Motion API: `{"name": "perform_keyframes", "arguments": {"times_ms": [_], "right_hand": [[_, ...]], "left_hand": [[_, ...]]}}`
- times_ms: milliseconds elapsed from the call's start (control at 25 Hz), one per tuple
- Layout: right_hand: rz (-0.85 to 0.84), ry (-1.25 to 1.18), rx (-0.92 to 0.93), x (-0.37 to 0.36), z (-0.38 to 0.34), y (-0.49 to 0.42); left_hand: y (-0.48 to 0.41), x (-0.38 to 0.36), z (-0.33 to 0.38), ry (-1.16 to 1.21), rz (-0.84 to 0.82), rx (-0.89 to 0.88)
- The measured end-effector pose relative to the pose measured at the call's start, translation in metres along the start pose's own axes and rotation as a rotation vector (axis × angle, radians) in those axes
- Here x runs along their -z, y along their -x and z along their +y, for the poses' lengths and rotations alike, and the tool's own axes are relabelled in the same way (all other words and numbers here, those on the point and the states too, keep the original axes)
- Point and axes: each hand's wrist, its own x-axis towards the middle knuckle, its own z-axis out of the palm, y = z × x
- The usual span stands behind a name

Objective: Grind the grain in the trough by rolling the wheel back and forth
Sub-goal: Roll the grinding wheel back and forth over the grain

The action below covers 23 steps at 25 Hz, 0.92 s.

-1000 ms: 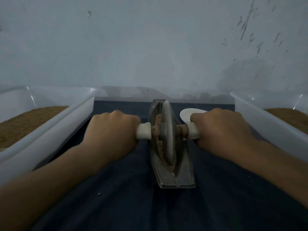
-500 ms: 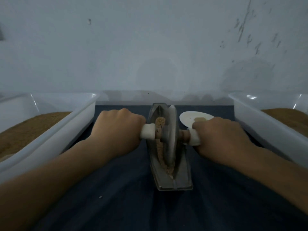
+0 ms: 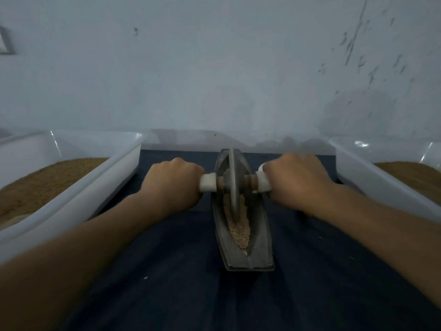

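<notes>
This is a plain, makeshift hand-milling workspace, not a fitted kitchen or lab. A bare pale wall (image 3: 214,80), scuffed and flecked with dark marks at the right, backs a dark blue cloth (image 3: 179,295). The left tub (image 3: 107,187) and right tub (image 3: 365,177), white plastic and holding brown meal, flank a metal boat-shaped grinding trough (image 3: 260,247) and its wheel (image 3: 235,201).

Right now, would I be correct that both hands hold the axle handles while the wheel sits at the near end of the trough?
Not quite. The head view shows the wheel toward the far end of the trough, not the near end, where grain lies exposed. The rest holds: the left hand and the right hand each hold an axle handle.
</notes>
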Motion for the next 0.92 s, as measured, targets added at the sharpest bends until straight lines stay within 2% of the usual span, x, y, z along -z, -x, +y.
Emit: {"name": "perform_keyframes", "arguments": {"times_ms": [80,120,200,320,440,480,600,640,680,760,840,920], "right_hand": [[0.105,0.007,0.003,0.002,0.002,0.028],[0.136,0.009,-0.019,0.002,0.004,0.029],[0.072,0.003,-0.051,-0.008,0.0,0.017],[-0.053,-0.09,-0.197,-0.014,-0.01,-0.022],[-0.096,-0.114,-0.186,-0.007,-0.008,-0.024],[-0.067,-0.106,-0.149,-0.005,-0.006,-0.011],[0.241,-0.066,-0.067,0.001,-0.005,0.039],[0.291,-0.092,-0.065,0.001,-0.004,0.045],[0.264,-0.109,-0.076,-0.002,-0.004,0.045],[0.098,-0.071,-0.152,-0.009,-0.01,0.025],[-0.049,-0.109,-0.213,-0.008,-0.012,-0.012],[-0.136,-0.146,-0.231,-0.006,-0.01,-0.035]], "left_hand": [[0.019,0.004,-0.004,-0.054,0.158,-0.139],[0.02,0.006,-0.005,-0.076,0.195,-0.151],[0.009,0.001,0.001,-0.119,0.135,-0.075],[-0.028,0.0,0.012,-0.09,-0.032,0.101],[-0.028,0.006,0.014,-0.061,-0.079,0.101],[-0.015,0.007,0.011,-0.077,-0.03,0.071],[0.026,0.016,0.005,-0.121,0.204,-0.135],[0.027,0.02,0.002,-0.12,0.239,-0.163],[0.021,0.02,0.003,-0.125,0.223,-0.153],[0.004,0.008,0.011,-0.156,0.113,-0.055],[-0.022,0.002,0.018,-0.105,-0.001,0.107],[-0.035,0.001,0.018,-0.053,-0.084,0.172]]}}
